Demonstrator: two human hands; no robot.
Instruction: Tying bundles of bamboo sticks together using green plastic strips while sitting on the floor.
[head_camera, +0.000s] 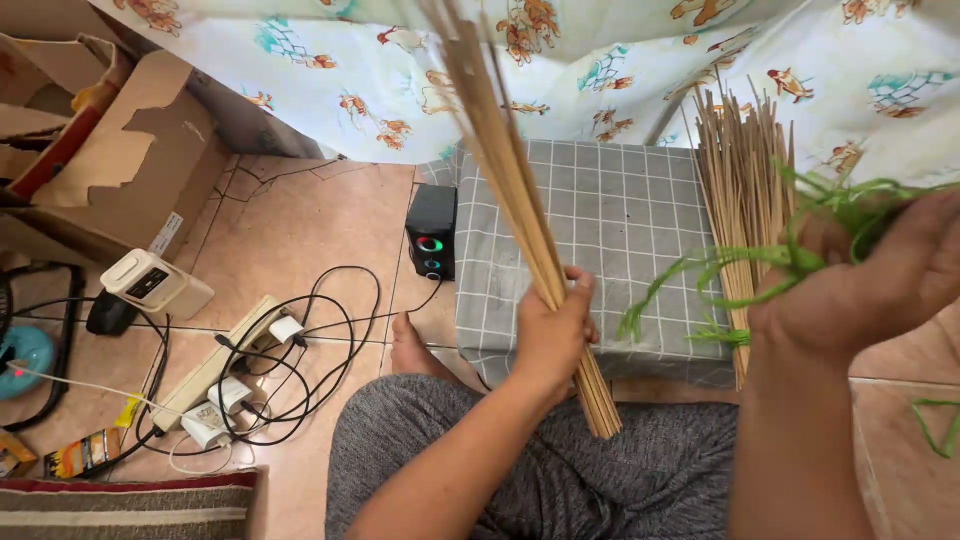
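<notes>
My left hand (553, 330) grips a bundle of thin bamboo sticks (500, 160) that slants up and to the left, its lower end over my grey-trousered lap. My right hand (880, 275) is raised at the right and holds a tangle of green plastic string (770, 262), whose strands trail down to the left. Behind the string a second bundle of sticks (745, 170) lies fanned out on a grey checked cushion (600, 220).
A small black speaker (431, 230) stands on the tiled floor left of the cushion. A power strip with plugs and tangled cables (245, 370) lies at the left, near a white box (155, 285) and torn cardboard (110, 150). A patterned cloth (640, 60) hangs behind. Loose green string (935, 425) lies right.
</notes>
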